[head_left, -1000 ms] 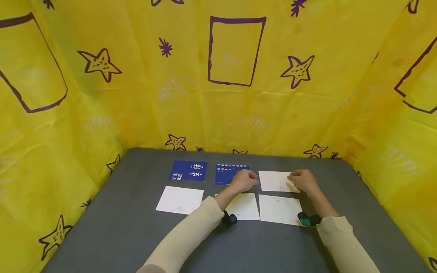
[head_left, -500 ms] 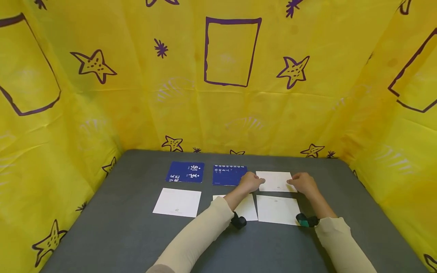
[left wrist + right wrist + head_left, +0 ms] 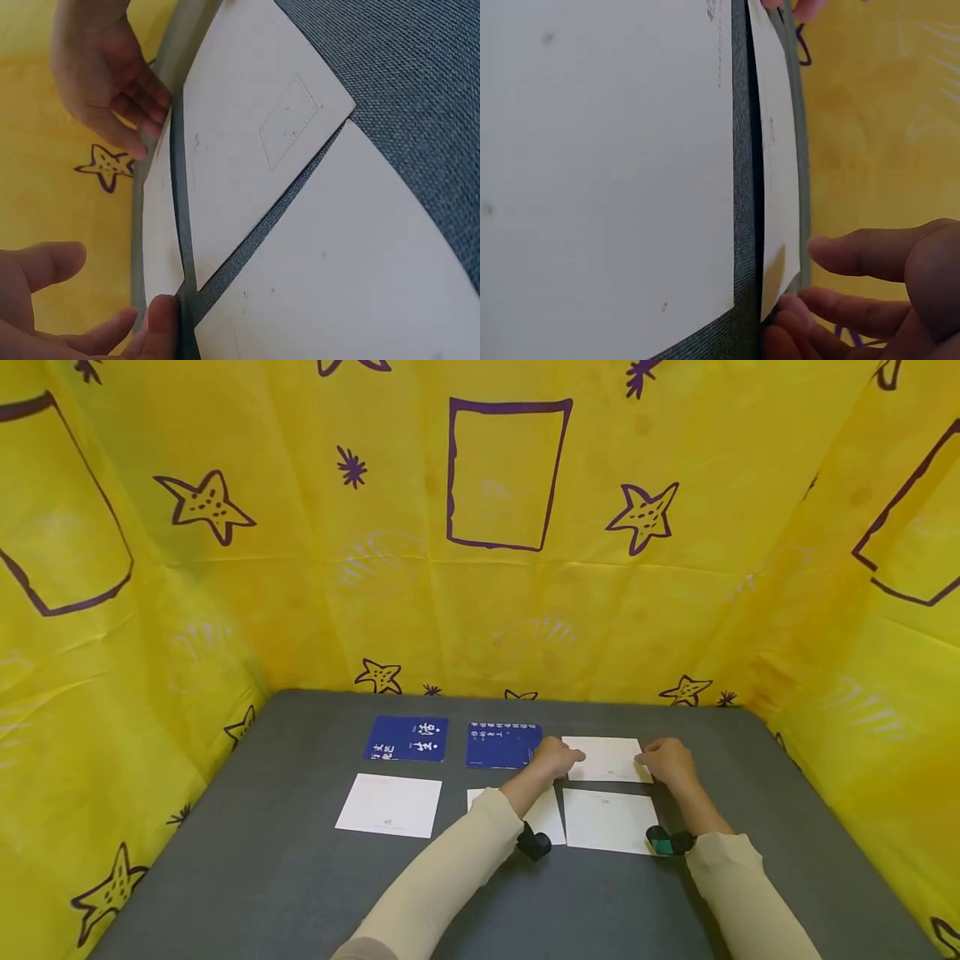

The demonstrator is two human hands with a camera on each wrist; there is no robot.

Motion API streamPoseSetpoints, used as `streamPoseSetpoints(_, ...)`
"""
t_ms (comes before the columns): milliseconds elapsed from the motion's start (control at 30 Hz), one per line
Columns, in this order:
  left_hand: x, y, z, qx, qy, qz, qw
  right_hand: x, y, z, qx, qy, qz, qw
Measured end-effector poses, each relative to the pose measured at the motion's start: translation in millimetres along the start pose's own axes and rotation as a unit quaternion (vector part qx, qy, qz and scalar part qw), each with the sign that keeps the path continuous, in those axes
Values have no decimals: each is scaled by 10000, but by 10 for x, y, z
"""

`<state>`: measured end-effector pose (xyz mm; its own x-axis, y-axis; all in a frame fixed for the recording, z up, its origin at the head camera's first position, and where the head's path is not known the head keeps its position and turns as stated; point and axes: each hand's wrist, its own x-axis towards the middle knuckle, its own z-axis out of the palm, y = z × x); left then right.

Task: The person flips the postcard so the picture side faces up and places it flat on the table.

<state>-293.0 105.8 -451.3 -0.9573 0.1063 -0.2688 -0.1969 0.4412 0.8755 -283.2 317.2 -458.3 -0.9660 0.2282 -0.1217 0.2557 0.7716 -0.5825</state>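
Note:
In the head view a blank-looking white card [image 3: 606,758] lies at the back right of the table, between my two hands. My left hand [image 3: 553,757] reaches to its left end, and my right hand [image 3: 670,762] is at its right end. The left wrist view shows the left fingers [image 3: 161,322] low at the card's near corner, the thumb [image 3: 60,262] held apart. In the right wrist view the right fingertips [image 3: 791,311] meet the card's corner while the right thumb [image 3: 847,255] stands off it. A dark strip shows along the card's near edge.
Two blue cards with white characters, a left one [image 3: 407,738] and a middle one [image 3: 502,746], share the back row. In front lie white cards at left [image 3: 390,805], middle [image 3: 547,818] and right [image 3: 610,821]. Yellow patterned cloth [image 3: 510,610] surrounds the grey table [image 3: 300,860].
My left hand has moved right, from beside the middle blue card to the white card's left end. The right hand stays at the right end, with its fingers now nearer the edge.

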Motion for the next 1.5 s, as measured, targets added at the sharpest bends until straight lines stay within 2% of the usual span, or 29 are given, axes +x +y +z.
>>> streamPoseSetpoints(267,71,-16,-12,-453,6,-319,9985,52,118,-4,1210,10,493,9914)
streamPoseSetpoints(433,95,-21,-12,-645,-10,-629,9959,48,102,-11,1415,64,615,9880)
streamPoseSetpoints(600,103,-34,-13,-504,23,-731,9960,39,92,-4,1563,-40,558,9861)
streamPoseSetpoints(900,92,-46,-29,279,180,-573,9978,48,109,-5,1865,-196,753,9794)
streamPoseSetpoints(1033,97,-47,-37,389,190,-632,9971,61,125,-19,2223,-359,855,9706)
streamPoseSetpoints(1333,74,-49,-59,411,204,-654,9968,72,139,-58,3027,-692,1347,9410)
streamPoseSetpoints(1500,65,-52,-69,415,179,-690,9966,72,162,-56,3211,-766,1354,9342)
